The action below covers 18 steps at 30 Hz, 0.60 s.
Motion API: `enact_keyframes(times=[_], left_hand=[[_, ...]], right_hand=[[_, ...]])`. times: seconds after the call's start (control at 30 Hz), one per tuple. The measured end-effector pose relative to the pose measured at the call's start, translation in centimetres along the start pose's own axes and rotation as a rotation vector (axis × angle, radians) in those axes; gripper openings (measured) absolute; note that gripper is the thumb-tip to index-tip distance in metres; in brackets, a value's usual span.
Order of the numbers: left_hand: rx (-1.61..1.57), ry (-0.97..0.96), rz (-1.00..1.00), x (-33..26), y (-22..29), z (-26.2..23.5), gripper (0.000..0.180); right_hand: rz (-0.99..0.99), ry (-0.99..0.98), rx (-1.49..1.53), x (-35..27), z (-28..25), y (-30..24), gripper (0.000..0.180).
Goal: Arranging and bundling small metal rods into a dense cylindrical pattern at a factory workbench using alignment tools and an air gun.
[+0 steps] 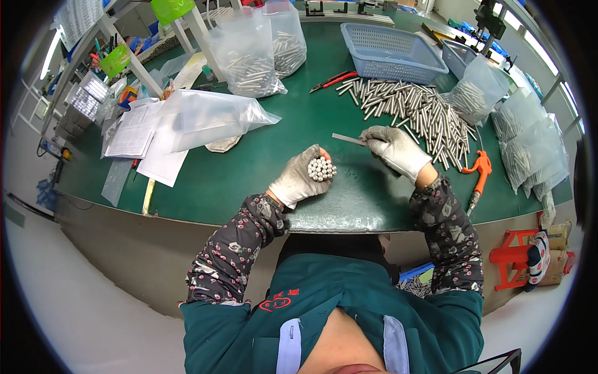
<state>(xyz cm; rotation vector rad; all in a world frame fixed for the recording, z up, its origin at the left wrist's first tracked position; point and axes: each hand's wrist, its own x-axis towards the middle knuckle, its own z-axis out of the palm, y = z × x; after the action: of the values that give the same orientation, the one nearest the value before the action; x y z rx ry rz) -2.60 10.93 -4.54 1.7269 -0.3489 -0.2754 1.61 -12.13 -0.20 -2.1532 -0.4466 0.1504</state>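
Note:
My left hand (298, 179), in a whitish work glove with the fingertips bare, is closed round a bundle of metal pins (321, 169). Their round ends face up toward me. To its right, my gloved right hand (393, 149) pinches a thin, flat metal strip (349, 139) by one end; the strip points left, above the bundle and apart from it. Just beyond the right hand lies a big loose heap of metal pins (423, 115) on the green table (249, 181).
Behind the heap stands a blue plastic basket (392, 53). Red-handled pliers (334, 81) lie left of it. Clear bags of pins (246, 65) stand at the back left, more bags (526, 146) at the right. An orange air gun (480, 169) rests near the right edge; papers (140, 134) lie left.

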Motion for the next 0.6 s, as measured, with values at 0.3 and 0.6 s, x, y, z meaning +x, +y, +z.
enact_keyframes(times=[0.3,0.6], left_hand=[[0.027,0.054,0.09,-0.1,-0.3,0.1,0.036],[0.012,0.028,0.002,-0.4,1.3,0.1,0.041]], right_hand=[[-0.089,-0.243,-0.415,-0.4,1.5,-4.0,0.044],[-0.189,-0.305,-0.528,1.0,1.5,-4.2,0.03]])
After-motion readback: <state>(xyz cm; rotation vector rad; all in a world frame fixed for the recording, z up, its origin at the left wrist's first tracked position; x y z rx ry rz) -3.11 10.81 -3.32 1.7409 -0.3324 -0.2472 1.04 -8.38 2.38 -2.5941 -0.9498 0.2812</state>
